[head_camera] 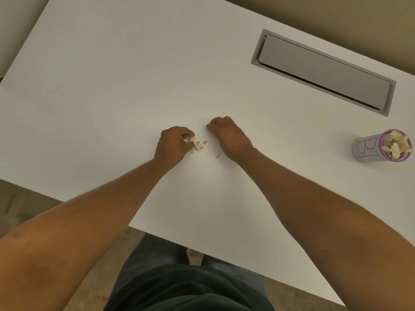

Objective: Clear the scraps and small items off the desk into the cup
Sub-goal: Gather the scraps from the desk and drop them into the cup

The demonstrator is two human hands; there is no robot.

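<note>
Several small beige scraps [198,144] lie on the white desk [112,86] between my two hands. My left hand [173,144] has its fingers curled round some of the scraps at the pile's left side. My right hand [229,134] is curled into a fist just right of the pile, its fingertips down at the desk; what it holds, if anything, is hidden. One stray scrap [217,156] lies near my right wrist. The cup [368,151], grey with a purple rim, stands far right, filled with scraps.
A grey cable hatch [323,70] is set into the desk at the back right. The desk's near edge runs diagonally in front of my body, with floor below it on the left.
</note>
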